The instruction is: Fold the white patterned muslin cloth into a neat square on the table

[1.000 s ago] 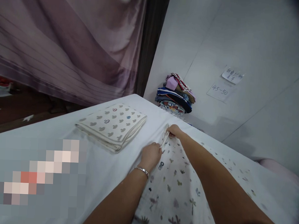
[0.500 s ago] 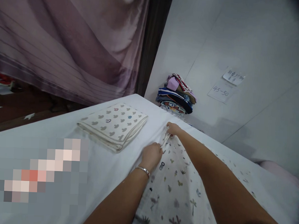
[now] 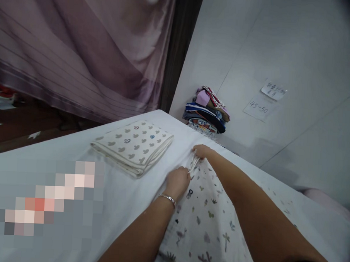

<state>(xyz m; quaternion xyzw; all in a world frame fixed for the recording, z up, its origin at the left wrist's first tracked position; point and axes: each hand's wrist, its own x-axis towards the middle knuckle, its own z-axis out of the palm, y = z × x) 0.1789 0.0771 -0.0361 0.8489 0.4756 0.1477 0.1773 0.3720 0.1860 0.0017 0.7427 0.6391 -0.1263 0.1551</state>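
A thin white blanket (image 3: 207,213) printed with small palms, leaves and birds stretches from my hands toward the lower edge of the view. My left hand (image 3: 178,181), with a silver bracelet at the wrist, is closed on a corner of its gathered edge. Just beyond and to the right, my right hand (image 3: 202,151) pinches the same edge; its fingertips are partly hidden. A short bunched strip of hem runs between the two hands. Left of them lies a folded cream blanket (image 3: 133,146) with grey mushroom-like shapes, touched by neither hand.
Both blankets lie on a white-covered bed or table (image 3: 161,118). A stack of folded clothes (image 3: 206,109) stands at its far edge by the pale wall (image 3: 297,55), which bears paper notes (image 3: 259,105). A pinkish curtain (image 3: 94,46) hangs at left. Blurred squares cover the lower left.
My right hand has shifted very slightly to the left, still holding the hem. The left hand and the folded blanket look unchanged.
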